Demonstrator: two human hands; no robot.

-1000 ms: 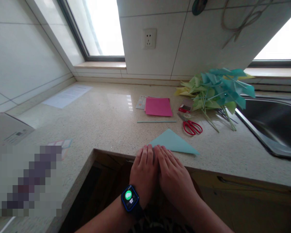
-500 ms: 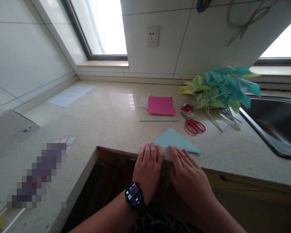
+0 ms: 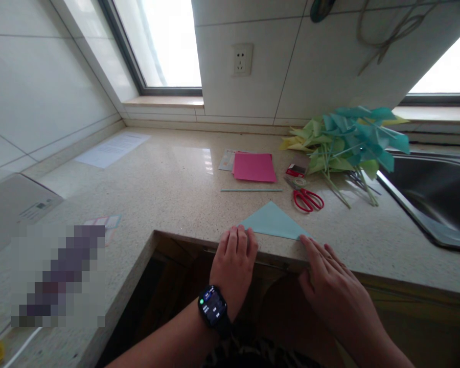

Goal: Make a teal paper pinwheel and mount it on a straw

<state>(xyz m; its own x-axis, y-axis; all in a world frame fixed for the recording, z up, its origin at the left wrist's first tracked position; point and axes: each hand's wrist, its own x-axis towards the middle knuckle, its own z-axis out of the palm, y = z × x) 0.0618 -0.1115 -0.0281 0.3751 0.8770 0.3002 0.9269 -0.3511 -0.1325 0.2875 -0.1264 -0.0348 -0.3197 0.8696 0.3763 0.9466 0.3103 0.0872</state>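
Observation:
A light blue sheet of paper (image 3: 274, 221), folded into a triangle, lies at the counter's front edge with its long folded side toward me. The fingers of my left hand (image 3: 235, 255) rest flat on its left corner. With fingers stretched out, my right hand (image 3: 331, 278) presses on the fold near the right corner. Both corners are partly hidden under my fingertips. Beyond the triangle lies a thin pale blue stick (image 3: 251, 190). Red-handled scissors (image 3: 308, 200) sit behind it to the right.
A pink paper stack (image 3: 255, 167) and a small red box (image 3: 296, 170) lie farther back. Paper pinwheels (image 3: 362, 138) are heaped beside the sink (image 3: 433, 199). On the left are a printed sheet (image 3: 113, 148), a white box (image 3: 19, 209) and a blurred patch (image 3: 67, 273).
My right hand has slid to the right along the fold, from near the middle to the right corner. The left hand has stayed in place on the paper.

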